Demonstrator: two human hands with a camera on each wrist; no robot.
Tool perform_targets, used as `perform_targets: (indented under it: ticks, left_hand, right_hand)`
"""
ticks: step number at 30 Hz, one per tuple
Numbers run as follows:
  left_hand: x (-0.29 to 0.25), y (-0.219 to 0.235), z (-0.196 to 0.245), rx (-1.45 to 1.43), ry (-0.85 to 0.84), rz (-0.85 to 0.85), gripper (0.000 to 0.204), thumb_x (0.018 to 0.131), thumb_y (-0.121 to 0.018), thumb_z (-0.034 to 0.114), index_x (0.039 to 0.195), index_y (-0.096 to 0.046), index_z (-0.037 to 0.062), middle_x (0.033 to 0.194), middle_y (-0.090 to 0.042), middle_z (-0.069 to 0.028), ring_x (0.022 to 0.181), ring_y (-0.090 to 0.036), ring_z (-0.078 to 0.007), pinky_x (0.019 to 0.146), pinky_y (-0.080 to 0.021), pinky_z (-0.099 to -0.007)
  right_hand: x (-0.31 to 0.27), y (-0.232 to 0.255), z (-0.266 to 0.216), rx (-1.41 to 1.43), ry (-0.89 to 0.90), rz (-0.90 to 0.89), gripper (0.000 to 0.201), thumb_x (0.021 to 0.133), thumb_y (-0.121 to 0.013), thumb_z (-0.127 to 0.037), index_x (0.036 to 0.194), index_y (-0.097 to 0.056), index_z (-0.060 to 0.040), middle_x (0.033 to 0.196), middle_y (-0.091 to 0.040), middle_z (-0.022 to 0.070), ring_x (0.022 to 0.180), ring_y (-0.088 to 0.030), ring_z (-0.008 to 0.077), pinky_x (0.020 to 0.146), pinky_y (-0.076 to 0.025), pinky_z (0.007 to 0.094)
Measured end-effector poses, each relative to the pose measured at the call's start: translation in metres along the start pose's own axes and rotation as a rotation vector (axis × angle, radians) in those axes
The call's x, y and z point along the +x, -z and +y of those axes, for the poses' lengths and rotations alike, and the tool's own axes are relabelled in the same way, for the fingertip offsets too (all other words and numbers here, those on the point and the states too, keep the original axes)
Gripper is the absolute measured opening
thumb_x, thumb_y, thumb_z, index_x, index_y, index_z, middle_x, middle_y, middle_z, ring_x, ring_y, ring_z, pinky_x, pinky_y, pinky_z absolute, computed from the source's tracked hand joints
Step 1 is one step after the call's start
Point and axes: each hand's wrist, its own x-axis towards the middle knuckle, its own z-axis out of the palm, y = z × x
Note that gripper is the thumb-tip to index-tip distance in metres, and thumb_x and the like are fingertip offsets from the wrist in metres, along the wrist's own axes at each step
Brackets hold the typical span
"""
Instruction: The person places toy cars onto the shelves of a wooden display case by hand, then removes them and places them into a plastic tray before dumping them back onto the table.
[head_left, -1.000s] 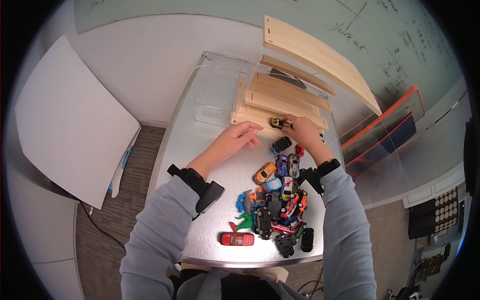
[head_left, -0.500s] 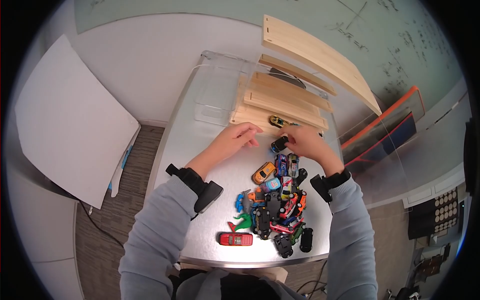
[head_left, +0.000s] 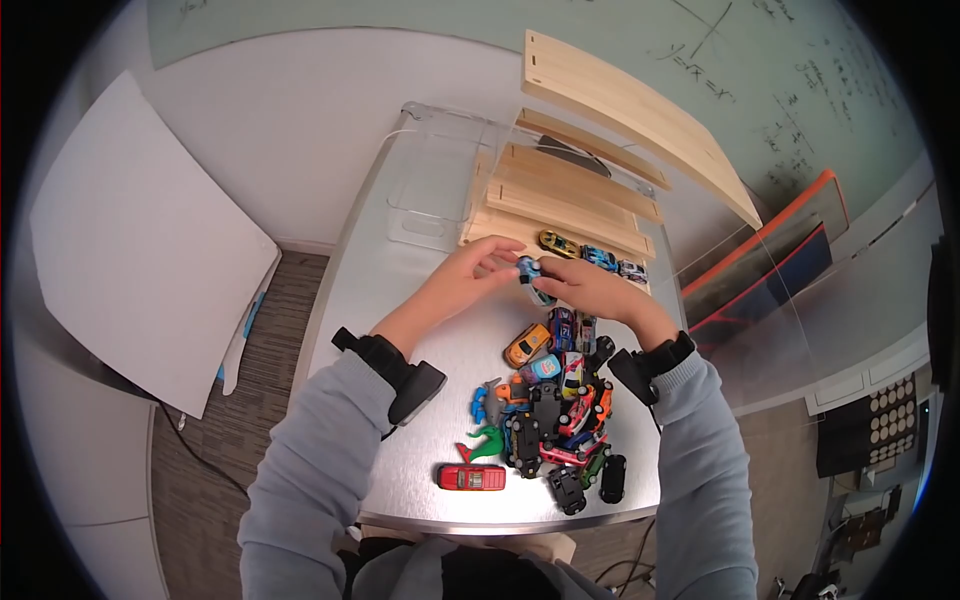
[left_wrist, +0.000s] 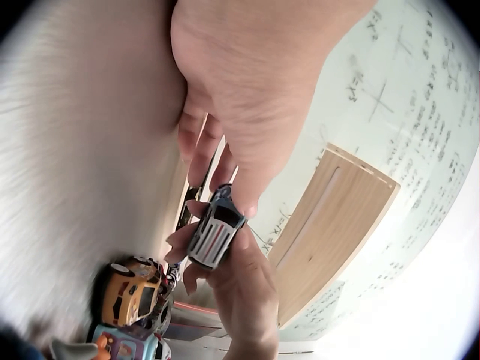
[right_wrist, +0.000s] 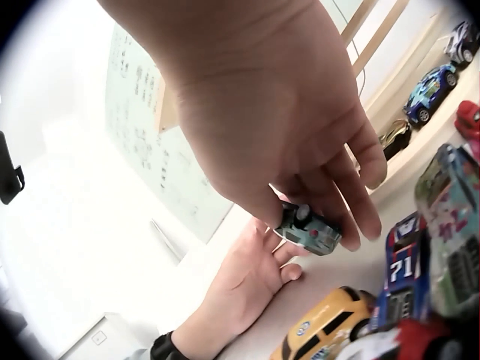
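Raised over the table, a small blue-and-silver toy car (head_left: 533, 282) is between both hands. My right hand (head_left: 595, 290) pinches it by the sides, as the left wrist view also shows, where the striped roof of the car (left_wrist: 214, 236) faces the camera. At the car's front end, the thumb and fingers of my left hand (head_left: 455, 285) grip it lightly. Three toy cars stand in a row on the wooden board behind: a gold one (head_left: 558, 243), a blue one (head_left: 599, 258) and a white-and-purple one (head_left: 631, 270).
Many toy vehicles lie in a heap nearer the body, with an orange car (head_left: 527, 345) at its edge and a red car (head_left: 471, 477) in front. Beside it is a green toy figure (head_left: 487, 443). A clear bin (head_left: 425, 228) and wooden shelves (head_left: 570, 212) stand at the back.
The right hand has left the gold car on the board and picked up the dark-looking car from the table. That car is now raised leftward to the left hand, its blue-and-silver side showing.
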Motion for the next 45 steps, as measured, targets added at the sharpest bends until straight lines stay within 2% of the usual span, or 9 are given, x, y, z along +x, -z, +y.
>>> perform_targets:
  ticks: [3, 8, 11, 13, 19, 22, 29, 39, 45]
  left_hand:
    - [0.0, 0.003, 0.002, 0.096, -0.065, -0.091, 0.027, 0.087, -0.064, 0.019, 0.11, -0.06, 0.005, 0.087, -0.062, -0.0017, 0.082, -0.056, -0.0103, 0.073, -0.048, -0.0252]
    - [0.001, 0.003, -0.002, -0.026, 0.14, 0.003, 0.02, 0.087, -0.066, 0.017, 0.1, -0.059, 0.0031, 0.08, -0.061, -0.0027, 0.068, -0.058, -0.0082, 0.061, -0.049, -0.0222]
    - [0.003, 0.003, -0.008, -0.122, 0.112, 0.076, 0.019, 0.089, -0.064, 0.017, 0.1, -0.058, 0.002, 0.08, -0.061, -0.0032, 0.067, -0.058, -0.0086, 0.061, -0.05, -0.0222]
    - [0.005, 0.005, -0.011, -0.165, 0.13, 0.104, 0.019, 0.09, -0.063, 0.016, 0.102, -0.057, 0.0016, 0.081, -0.061, -0.0033, 0.068, -0.059, -0.0092, 0.061, -0.05, -0.0224]
    - [0.003, 0.002, -0.006, -0.298, 0.108, 0.169, 0.021, 0.092, -0.059, 0.013, 0.11, -0.056, 0.0018, 0.085, -0.06, -0.0046, 0.071, -0.062, -0.0115, 0.061, -0.051, -0.0222]
    - [-0.001, -0.002, -0.003, -0.263, 0.094, 0.22, 0.021, 0.093, -0.056, 0.011, 0.112, -0.056, 0.0027, 0.086, -0.06, -0.0049, 0.071, -0.062, -0.0123, 0.059, -0.051, -0.0229]
    - [-0.001, 0.002, -0.002, 0.009, 0.218, 0.018, 0.016, 0.095, -0.048, 0.014, 0.101, -0.059, 0.0038, 0.078, -0.059, -0.003, 0.063, -0.059, -0.0099, 0.053, -0.048, -0.0241]
    - [-0.002, 0.001, -0.001, 0.006, 0.182, 0.004, 0.017, 0.095, -0.048, 0.015, 0.097, -0.059, 0.0034, 0.074, -0.059, -0.0023, 0.063, -0.058, -0.0091, 0.054, -0.048, -0.0237]
    - [-0.004, 0.002, 0.001, 0.025, 0.163, 0.021, 0.024, 0.095, -0.047, 0.014, 0.116, -0.052, 0.0043, 0.077, -0.06, -0.0048, 0.065, -0.06, -0.0112, 0.057, -0.05, -0.0253]
  right_hand:
    - [0.006, -0.004, -0.01, 0.124, -0.023, -0.073, 0.032, 0.097, -0.047, -0.03, 0.106, -0.054, 0.0002, 0.088, -0.06, 0.0094, 0.079, -0.059, 0.019, 0.072, -0.047, 0.0324]
    - [0.01, -0.009, -0.018, 0.213, -0.108, 0.045, 0.026, 0.095, -0.053, -0.025, 0.104, -0.054, -0.0014, 0.087, -0.059, 0.0068, 0.078, -0.058, 0.015, 0.07, -0.047, 0.0286]
    - [0.013, -0.008, -0.011, 0.11, 0.063, 0.256, 0.026, 0.086, -0.065, -0.021, 0.104, -0.056, -0.004, 0.088, -0.058, 0.0062, 0.075, -0.057, 0.016, 0.068, -0.047, 0.0288]
    - [0.016, -0.006, -0.009, -0.197, 0.258, 0.352, 0.035, 0.075, -0.072, -0.018, 0.103, -0.057, -0.0057, 0.091, -0.059, 0.0085, 0.074, -0.059, 0.0216, 0.067, -0.048, 0.0324]
    - [0.025, -0.005, -0.018, -0.617, 0.261, 0.481, 0.03, 0.071, -0.072, -0.016, 0.096, -0.06, -0.0057, 0.093, -0.058, 0.013, 0.081, -0.059, 0.0338, 0.068, -0.048, 0.0409]
    - [0.037, 0.001, -0.01, -0.607, 0.116, 0.596, 0.027, 0.07, -0.072, -0.019, 0.092, -0.063, -0.0068, 0.088, -0.059, 0.013, 0.085, -0.061, 0.0313, 0.074, -0.05, 0.0406]
    - [0.054, 0.009, -0.003, -0.46, -0.02, 0.459, 0.028, 0.075, -0.07, -0.023, 0.096, -0.066, -0.0054, 0.088, -0.064, 0.0151, 0.085, -0.062, 0.0328, 0.074, -0.05, 0.0417]
    - [0.064, -0.006, 0.015, -0.631, -0.039, 0.414, 0.026, 0.081, -0.063, -0.022, 0.103, -0.065, -0.0075, 0.084, -0.067, 0.0159, 0.081, -0.064, 0.0347, 0.07, -0.05, 0.0438]
    - [0.062, -0.007, 0.021, -0.703, -0.068, 0.416, 0.023, 0.081, -0.064, -0.024, 0.098, -0.065, -0.0084, 0.081, -0.067, 0.0153, 0.078, -0.065, 0.0337, 0.067, -0.051, 0.0441]
